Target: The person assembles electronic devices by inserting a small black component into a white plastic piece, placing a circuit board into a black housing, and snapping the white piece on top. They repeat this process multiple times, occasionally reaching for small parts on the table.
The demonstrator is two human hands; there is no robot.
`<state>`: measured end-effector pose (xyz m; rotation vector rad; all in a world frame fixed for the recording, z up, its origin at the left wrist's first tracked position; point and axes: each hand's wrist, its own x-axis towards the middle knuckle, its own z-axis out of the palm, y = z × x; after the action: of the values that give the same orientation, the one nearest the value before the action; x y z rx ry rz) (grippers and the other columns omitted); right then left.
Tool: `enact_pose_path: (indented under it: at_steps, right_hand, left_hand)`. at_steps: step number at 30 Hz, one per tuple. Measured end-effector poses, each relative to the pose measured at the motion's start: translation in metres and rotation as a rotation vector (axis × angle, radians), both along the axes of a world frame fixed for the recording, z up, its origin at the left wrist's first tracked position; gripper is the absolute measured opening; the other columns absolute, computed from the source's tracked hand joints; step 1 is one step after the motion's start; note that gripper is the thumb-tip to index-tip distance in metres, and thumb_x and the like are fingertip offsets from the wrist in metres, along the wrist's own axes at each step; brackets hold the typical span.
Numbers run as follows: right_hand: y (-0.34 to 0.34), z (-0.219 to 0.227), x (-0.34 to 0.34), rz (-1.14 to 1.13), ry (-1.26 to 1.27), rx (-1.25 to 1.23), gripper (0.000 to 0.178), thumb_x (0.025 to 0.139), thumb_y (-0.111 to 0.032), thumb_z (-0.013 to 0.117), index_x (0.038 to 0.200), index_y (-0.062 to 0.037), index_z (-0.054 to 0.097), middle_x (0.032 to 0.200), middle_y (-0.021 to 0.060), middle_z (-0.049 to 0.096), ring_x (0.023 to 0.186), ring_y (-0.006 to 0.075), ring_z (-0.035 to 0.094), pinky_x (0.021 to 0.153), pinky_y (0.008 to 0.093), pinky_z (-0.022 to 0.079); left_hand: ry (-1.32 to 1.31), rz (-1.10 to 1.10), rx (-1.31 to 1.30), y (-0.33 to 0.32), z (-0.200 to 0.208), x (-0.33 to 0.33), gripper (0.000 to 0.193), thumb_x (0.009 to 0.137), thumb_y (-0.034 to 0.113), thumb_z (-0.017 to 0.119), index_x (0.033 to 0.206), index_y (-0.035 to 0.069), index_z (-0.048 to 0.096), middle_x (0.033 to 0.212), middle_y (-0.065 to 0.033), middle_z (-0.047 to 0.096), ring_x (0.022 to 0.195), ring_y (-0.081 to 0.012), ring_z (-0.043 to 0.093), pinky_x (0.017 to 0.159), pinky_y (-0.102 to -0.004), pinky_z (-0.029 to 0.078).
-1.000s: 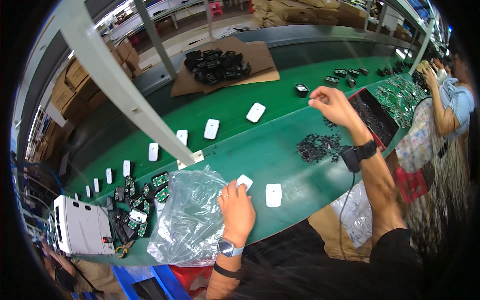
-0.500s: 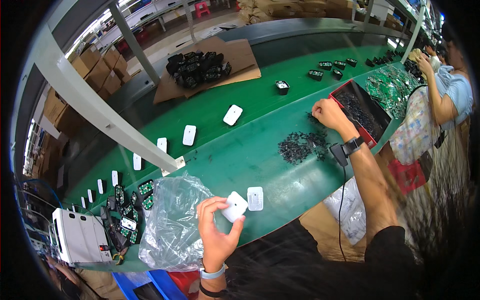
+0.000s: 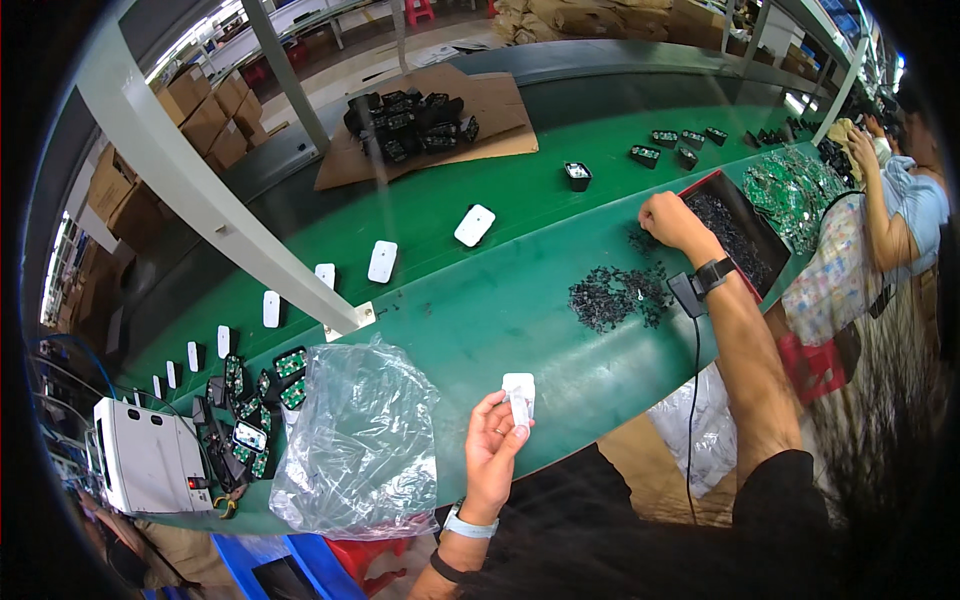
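My left hand [image 3: 490, 455] is at the bench's near edge, its thumb and fingers closed on a white plastic cover [image 3: 520, 411] turned nearly edge-on. Just beyond it, partly hidden, a second white cover [image 3: 517, 381] appears to lie on the bench. My right hand [image 3: 675, 222] is lowered with curled fingers over a few scattered small black parts [image 3: 641, 241]; whatever its fingertips pinch is hidden. A larger pile of small black plastic parts [image 3: 612, 300] lies nearer me. Beside the right hand stands a red-rimmed box [image 3: 768, 290] with more of those parts.
A clear plastic bag [image 3: 355, 440] lies left of my left hand, beside black housings with green boards [image 3: 245, 420] and a white machine [image 3: 150, 455]. White-topped units [image 3: 382, 262] line the green belt. A metal post [image 3: 215, 200] rises at left. At right, a person [image 3: 890, 200] works near green boards [image 3: 790, 195].
My left hand has moved right with its white cover, which is turned from flat to nearly edge-on, overlapping the other cover. My right hand stays over the small black parts.
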<state>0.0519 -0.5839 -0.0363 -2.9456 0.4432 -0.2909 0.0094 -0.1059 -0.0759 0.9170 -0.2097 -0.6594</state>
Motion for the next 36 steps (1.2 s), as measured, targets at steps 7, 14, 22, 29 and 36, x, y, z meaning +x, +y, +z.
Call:
enact_pose_path:
  at_steps: [7,14,22,29,36]
  right_hand:
    - [0.008,-0.003,0.006,0.004,0.029,0.013,0.01,0.077,-0.006,0.064,0.08,-0.0026,0.074,0.085,0.0219,0.07,0.082,0.0391,0.069,0.075,0.0429,0.056]
    - [0.021,0.001,0.009,-0.038,-0.099,0.018,0.009,0.077,-0.004,0.064,0.078,0.0009,0.071,0.08,0.0226,0.07,0.076,0.0362,0.07,0.069,0.0426,0.054]
    - [0.186,0.039,-0.025,0.265,-0.204,0.706,0.009,0.083,-0.004,0.071,0.089,0.0006,0.067,0.085,0.0081,0.072,0.071,0.0146,0.067,0.067,0.0284,0.055]
    - [0.307,0.031,-0.056,0.633,-0.336,0.818,0.018,0.069,0.006,0.073,0.084,-0.0032,0.07,0.081,0.0067,0.072,0.075,0.0234,0.069,0.067,0.0333,0.055]
    - [0.32,0.03,-0.052,0.565,-0.273,0.763,0.016,0.071,0.007,0.072,0.084,-0.002,0.069,0.08,0.0113,0.07,0.074,0.0266,0.068,0.065,0.034,0.055]
  left_hand:
    - [0.012,0.023,-0.06,0.005,-0.006,0.0,0.053,0.097,0.001,0.057,0.145,0.001,0.035,0.137,-0.0201,0.056,0.123,-0.0243,0.057,0.106,-0.0401,0.044]
    - [0.062,0.012,-0.163,0.007,-0.012,0.003,0.056,0.102,0.013,0.053,0.15,0.0,0.029,0.144,-0.0255,0.05,0.135,-0.0306,0.049,0.11,-0.0445,0.039]
    - [0.15,0.029,-0.281,0.012,-0.015,0.005,0.061,0.103,0.023,0.052,0.153,0.0,0.025,0.146,-0.0206,0.046,0.142,-0.0349,0.041,0.111,-0.0466,0.036]
    - [0.165,0.057,-0.283,0.01,-0.013,0.002,0.054,0.106,0.022,0.045,0.153,-0.001,0.029,0.143,-0.0187,0.05,0.128,-0.0264,0.052,0.107,-0.0411,0.041]
    - [0.198,0.026,-0.294,0.014,-0.014,0.004,0.05,0.108,0.024,0.044,0.149,-0.002,0.038,0.14,-0.015,0.052,0.122,-0.0227,0.055,0.1,-0.0375,0.046]
